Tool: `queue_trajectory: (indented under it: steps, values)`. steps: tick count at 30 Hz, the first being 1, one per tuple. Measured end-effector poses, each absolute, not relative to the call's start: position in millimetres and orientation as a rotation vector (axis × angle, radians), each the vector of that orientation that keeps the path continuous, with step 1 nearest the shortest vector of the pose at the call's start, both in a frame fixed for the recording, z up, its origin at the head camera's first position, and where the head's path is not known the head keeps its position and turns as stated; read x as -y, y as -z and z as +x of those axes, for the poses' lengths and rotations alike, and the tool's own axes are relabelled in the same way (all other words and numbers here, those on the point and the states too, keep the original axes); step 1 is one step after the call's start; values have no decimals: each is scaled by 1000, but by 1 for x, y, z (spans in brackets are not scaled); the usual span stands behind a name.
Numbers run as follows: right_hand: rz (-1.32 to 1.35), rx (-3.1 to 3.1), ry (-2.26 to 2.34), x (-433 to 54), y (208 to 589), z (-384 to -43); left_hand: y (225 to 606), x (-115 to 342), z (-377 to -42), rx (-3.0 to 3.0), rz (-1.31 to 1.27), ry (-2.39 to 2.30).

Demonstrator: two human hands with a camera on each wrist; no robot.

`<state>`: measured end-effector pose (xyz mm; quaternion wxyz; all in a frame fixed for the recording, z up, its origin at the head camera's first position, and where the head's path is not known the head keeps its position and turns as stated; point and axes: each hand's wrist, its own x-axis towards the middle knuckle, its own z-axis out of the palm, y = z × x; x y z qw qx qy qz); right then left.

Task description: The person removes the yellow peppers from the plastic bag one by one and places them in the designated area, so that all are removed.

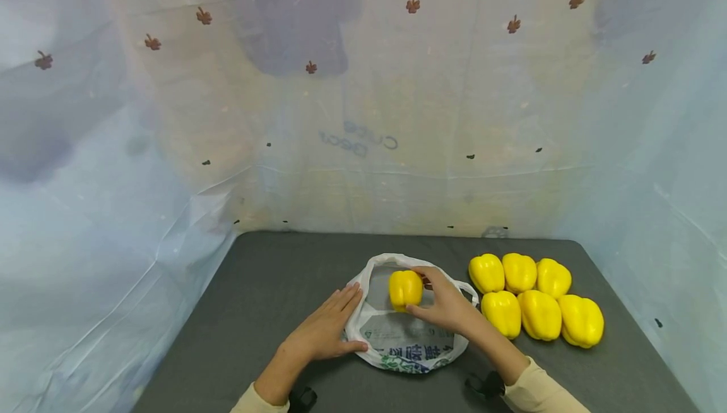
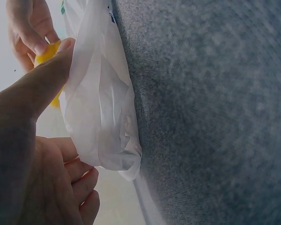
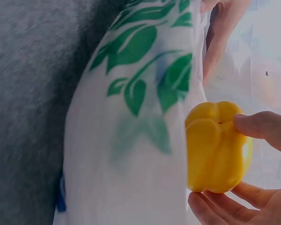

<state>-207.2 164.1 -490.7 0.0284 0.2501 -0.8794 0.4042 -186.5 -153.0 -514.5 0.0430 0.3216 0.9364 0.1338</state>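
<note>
My right hand [image 1: 440,302] holds a yellow bell pepper [image 1: 406,290] over the mouth of a white plastic bag [image 1: 392,362]. Thumb and fingers grip the pepper [image 3: 218,145] from its right side in the right wrist view, where the bag's wall [image 3: 131,178], printed with green leaves, stands beside it. On the left, my left hand [image 1: 326,328] rests along the bag's rim, its fingers extended and its thumb spread toward the near edge. In the left wrist view, thumb and fingers of the left hand [image 2: 47,183] touch the bag's edge.
Several more yellow bell peppers [image 1: 539,315] lie in two rows on the dark grey table [image 1: 267,293], right of the bag. A bag handle [image 1: 468,290] loops out toward them. Pale plastic sheeting [image 1: 363,110] with leaf prints hangs behind and at both sides.
</note>
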Motion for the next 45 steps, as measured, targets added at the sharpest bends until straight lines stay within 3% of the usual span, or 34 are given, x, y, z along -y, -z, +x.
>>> queue_trajectory:
  steps: [45]
  values:
    - [856, 2632, -1073, -256, 482, -154, 517, 154, -188, -2879, 1020, -408]
